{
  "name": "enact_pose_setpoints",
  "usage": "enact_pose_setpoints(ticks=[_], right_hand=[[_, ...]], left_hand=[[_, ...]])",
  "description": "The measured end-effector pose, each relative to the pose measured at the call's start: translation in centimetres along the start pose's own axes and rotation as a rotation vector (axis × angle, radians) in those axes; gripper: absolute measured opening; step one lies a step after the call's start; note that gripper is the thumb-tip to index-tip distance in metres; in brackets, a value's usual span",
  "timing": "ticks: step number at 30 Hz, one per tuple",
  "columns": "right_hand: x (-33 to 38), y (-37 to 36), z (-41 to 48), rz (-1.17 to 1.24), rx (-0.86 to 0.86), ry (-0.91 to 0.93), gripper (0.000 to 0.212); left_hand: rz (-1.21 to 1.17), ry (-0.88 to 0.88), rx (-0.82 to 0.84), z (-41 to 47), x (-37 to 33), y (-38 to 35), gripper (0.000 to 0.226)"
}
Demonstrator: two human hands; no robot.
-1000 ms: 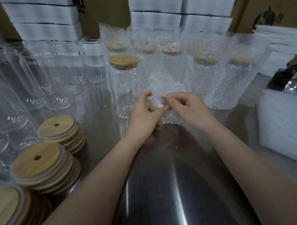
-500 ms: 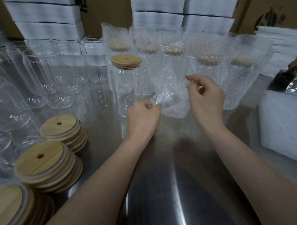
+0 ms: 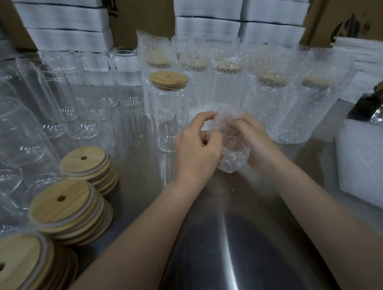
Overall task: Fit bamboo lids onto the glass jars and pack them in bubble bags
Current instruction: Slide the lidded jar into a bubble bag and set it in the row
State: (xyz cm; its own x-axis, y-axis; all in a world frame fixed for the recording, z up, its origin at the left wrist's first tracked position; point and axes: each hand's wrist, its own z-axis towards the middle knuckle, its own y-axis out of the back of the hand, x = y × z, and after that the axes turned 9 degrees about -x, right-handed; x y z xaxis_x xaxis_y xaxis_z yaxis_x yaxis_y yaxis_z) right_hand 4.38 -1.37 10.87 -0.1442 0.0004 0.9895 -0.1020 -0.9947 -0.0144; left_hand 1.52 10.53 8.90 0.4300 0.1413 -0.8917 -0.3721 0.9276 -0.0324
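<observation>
We judge it partway: bubble-bagged lidded jars (image 3: 271, 94) line the steel desk's (image 3: 233, 241) back edge, while our left hand (image 3: 197, 153) and right hand (image 3: 259, 146) pinch a crumpled clear bubble bag (image 3: 233, 158) open with curled fingers (image 3: 203, 117) beside one tall clear glass jar with a round bamboo lid (image 3: 170, 115), many lidless clear glass jars (image 3: 87, 105) waiting near the left edge.

lid stacks (image 3: 67, 211) left, lidded jar (image 3: 169, 111) centre, bagged jars (image 3: 271, 94) behind

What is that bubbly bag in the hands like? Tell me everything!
The bubble bag is a small clear plastic pouch covered in round air bubbles. It looks empty and crumpled, mouth upward. The left hand pinches its left edge and the right hand grips its right edge, holding the top apart. It is in front of the bagged jars, over the steel table.
</observation>
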Motion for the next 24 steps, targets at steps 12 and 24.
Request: enact_pose_setpoints(ticks=[12, 24], right_hand=[[1.0, -0.5, 0.0, -0.241, -0.424, 0.391, 0.027], [6.1, -5.0, 0.9, -0.592, 0.063, 0.421, 0.089]], left_hand=[[-0.093, 0.278, -0.173, 0.9, 1.2, -0.4, 0.036], [-0.062, 0.311, -0.063, 0.6, 0.8, -0.2, 0.019]])
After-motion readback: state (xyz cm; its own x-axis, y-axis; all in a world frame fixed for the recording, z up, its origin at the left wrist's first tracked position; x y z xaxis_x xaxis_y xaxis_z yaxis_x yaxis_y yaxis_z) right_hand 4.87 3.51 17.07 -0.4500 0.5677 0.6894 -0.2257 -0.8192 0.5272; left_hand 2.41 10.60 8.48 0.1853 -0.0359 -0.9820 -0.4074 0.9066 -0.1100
